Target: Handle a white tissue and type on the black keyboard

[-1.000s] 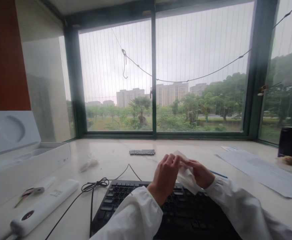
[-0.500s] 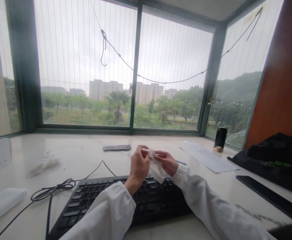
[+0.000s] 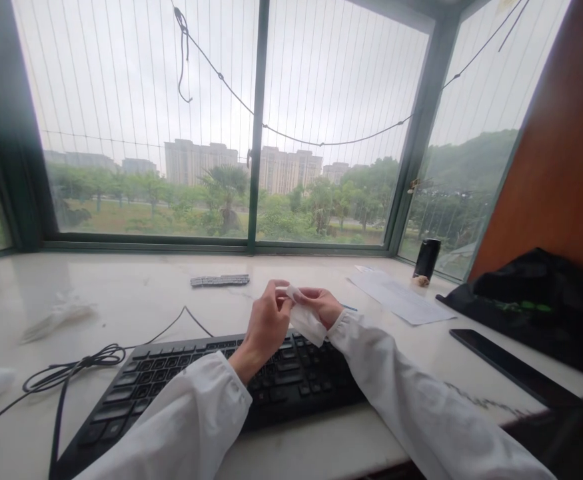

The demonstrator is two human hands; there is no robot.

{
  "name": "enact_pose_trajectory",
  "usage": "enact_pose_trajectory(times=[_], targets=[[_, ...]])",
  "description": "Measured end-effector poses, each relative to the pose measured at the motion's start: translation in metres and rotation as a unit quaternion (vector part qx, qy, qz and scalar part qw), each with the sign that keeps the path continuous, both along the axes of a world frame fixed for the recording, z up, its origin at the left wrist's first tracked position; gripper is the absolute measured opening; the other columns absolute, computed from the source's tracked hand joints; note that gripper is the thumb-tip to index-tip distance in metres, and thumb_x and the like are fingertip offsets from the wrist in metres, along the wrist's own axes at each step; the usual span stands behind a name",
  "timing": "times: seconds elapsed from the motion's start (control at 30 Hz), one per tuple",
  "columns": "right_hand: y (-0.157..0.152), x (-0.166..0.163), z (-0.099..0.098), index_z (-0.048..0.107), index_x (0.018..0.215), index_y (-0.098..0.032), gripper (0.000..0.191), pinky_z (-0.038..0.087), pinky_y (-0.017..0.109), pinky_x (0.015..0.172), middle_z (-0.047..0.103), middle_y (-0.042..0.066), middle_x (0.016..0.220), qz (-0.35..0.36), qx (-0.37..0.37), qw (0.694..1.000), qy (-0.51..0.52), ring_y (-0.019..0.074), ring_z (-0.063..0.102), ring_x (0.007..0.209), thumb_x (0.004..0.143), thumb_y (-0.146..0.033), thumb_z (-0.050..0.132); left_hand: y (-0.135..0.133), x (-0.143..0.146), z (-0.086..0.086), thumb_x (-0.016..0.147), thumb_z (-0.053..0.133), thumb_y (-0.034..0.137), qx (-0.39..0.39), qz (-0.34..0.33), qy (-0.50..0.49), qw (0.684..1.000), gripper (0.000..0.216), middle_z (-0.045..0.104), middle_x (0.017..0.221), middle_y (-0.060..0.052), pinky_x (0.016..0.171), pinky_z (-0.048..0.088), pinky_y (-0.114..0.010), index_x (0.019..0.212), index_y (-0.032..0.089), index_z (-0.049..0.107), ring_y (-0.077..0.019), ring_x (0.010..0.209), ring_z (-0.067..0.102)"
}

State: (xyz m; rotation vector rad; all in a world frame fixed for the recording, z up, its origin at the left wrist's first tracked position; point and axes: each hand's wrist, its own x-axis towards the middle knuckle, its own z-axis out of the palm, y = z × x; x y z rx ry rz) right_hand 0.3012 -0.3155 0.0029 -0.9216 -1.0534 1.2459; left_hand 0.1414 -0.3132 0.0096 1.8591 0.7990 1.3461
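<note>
Both my hands are raised just above the far edge of a black keyboard (image 3: 211, 383). Between them is a small white wipe (image 3: 305, 323), folded and hanging down a little. My left hand (image 3: 266, 325) pinches its upper left edge with thumb and fingers. My right hand (image 3: 322, 305) grips the wipe from the right side. White sleeves cover both forearms.
The keyboard's coiled black cable (image 3: 74, 365) runs left on the pale marble desk (image 3: 136, 300). A strip of grey keycaps (image 3: 220, 281) lies near the window. Crumpled plastic (image 3: 56, 315) left; papers (image 3: 396, 297), black cylinder (image 3: 426, 259), black bag (image 3: 541, 300) and a dark flat device (image 3: 506, 363) right.
The view has swung right: the white box and white bar at the left have left the picture, the bag and wooden wall have come in. My hands keep hold of the wipe.
</note>
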Motion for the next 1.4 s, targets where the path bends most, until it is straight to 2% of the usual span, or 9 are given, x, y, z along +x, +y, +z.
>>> enact_pose_trajectory(times=[0.17,0.33,0.47,0.63,0.83,1.0,1.2,1.3,1.4], targets=[[0.007,0.011,-0.005,0.076,0.084,-0.012,0.042,0.053,0.035,0.071,0.075,0.008,0.075,-0.017,-0.047,0.999,-0.021,0.0195,0.069,0.064,0.051,-0.034,0.09,0.003,-0.001,-0.005,0.083,0.057,0.016,0.009,-0.015,0.045,0.999,0.027,0.071,0.098,-0.006,0.063,0.051,-0.024,0.11,0.019,0.056,-0.0145,0.072,0.067],[0.007,0.011,-0.007,0.076,0.085,-0.013,0.044,0.053,0.034,0.07,0.075,0.007,0.074,-0.009,-0.055,0.998,-0.027,0.0186,0.069,0.063,0.049,-0.033,0.091,0.004,-0.005,-0.005,0.081,0.059,0.015,0.093,0.038,0.125,0.987,0.027,0.07,0.097,-0.003,0.063,0.048,-0.025,0.107,0.021,0.056,-0.0116,0.06,0.062],[0.004,0.007,-0.006,0.076,0.086,-0.013,0.044,0.052,0.033,0.069,0.075,0.007,0.072,0.01,-0.052,0.998,-0.031,0.0191,0.069,0.065,0.05,-0.035,0.09,0.0,-0.008,-0.002,0.082,0.062,0.019,0.159,0.079,0.183,0.967,0.026,0.069,0.093,-0.001,0.064,0.046,-0.026,0.106,0.023,0.054,-0.0142,0.064,0.063],[0.006,0.008,-0.007,0.076,0.083,-0.013,0.045,0.053,0.032,0.067,0.074,0.007,0.071,-0.005,-0.058,0.998,-0.033,0.0184,0.068,0.062,0.048,-0.035,0.091,-0.005,-0.011,0.002,0.085,0.06,0.023,0.195,0.102,0.245,0.944,0.024,0.068,0.095,-0.002,0.06,0.042,-0.026,0.108,0.024,0.051,-0.0175,0.07,0.064],[0.005,0.005,-0.007,0.076,0.083,-0.016,0.045,0.053,0.029,0.063,0.075,0.006,0.071,-0.001,-0.059,0.998,-0.026,0.0181,0.068,0.061,0.046,-0.036,0.091,-0.002,-0.014,0.005,0.085,0.061,0.02,0.205,0.105,0.257,0.939,0.027,0.069,0.095,-0.001,0.061,0.041,-0.026,0.109,0.026,0.051,-0.0206,0.08,0.066],[0.006,0.006,-0.008,0.077,0.093,-0.018,0.045,0.053,0.029,0.062,0.076,0.009,0.085,0.023,-0.06,0.997,-0.031,0.0203,0.069,0.067,0.055,-0.041,0.086,0.0,-0.014,0.008,0.085,0.063,0.019,0.18,0.113,0.232,0.949,0.031,0.071,0.095,0.002,0.064,0.043,-0.026,0.112,0.028,0.051,-0.0198,0.081,0.066],[0.012,0.016,-0.016,0.077,0.098,-0.022,0.041,0.053,0.029,0.062,0.075,0.012,0.095,0.02,-0.057,0.997,-0.044,0.0216,0.07,0.071,0.062,-0.041,0.082,-0.003,-0.015,0.01,0.088,0.061,0.027,0.185,0.112,0.224,0.95,0.027,0.069,0.098,0.0,0.066,0.046,-0.029,0.114,0.027,0.055,-0.0201,0.079,0.066],[0.013,0.018,-0.018,0.076,0.099,-0.022,0.042,0.054,0.03,0.06,0.076,0.012,0.092,0.008,-0.056,0.997,-0.05,0.0225,0.07,0.069,0.062,-0.04,0.081,-0.005,-0.016,0.009,0.091,0.055,0.029,0.194,0.116,0.249,0.942,0.019,0.068,0.101,-0.004,0.066,0.048,-0.03,0.108,0.024,0.062,-0.0209,0.078,0.065],[0.014,0.018,-0.018,0.076,0.097,-0.019,0.043,0.054,0.03,0.059,0.076,0.011,0.089,0.005,-0.06,0.997,-0.047,0.0224,0.07,0.067,0.059,-0.038,0.084,-0.006,-0.016,0.008,0.091,0.052,0.031,0.187,0.112,0.263,0.94,0.022,0.067,0.1,-0.006,0.07,0.049,-0.031,0.107,0.023,0.066,-0.0213,0.08,0.065]])
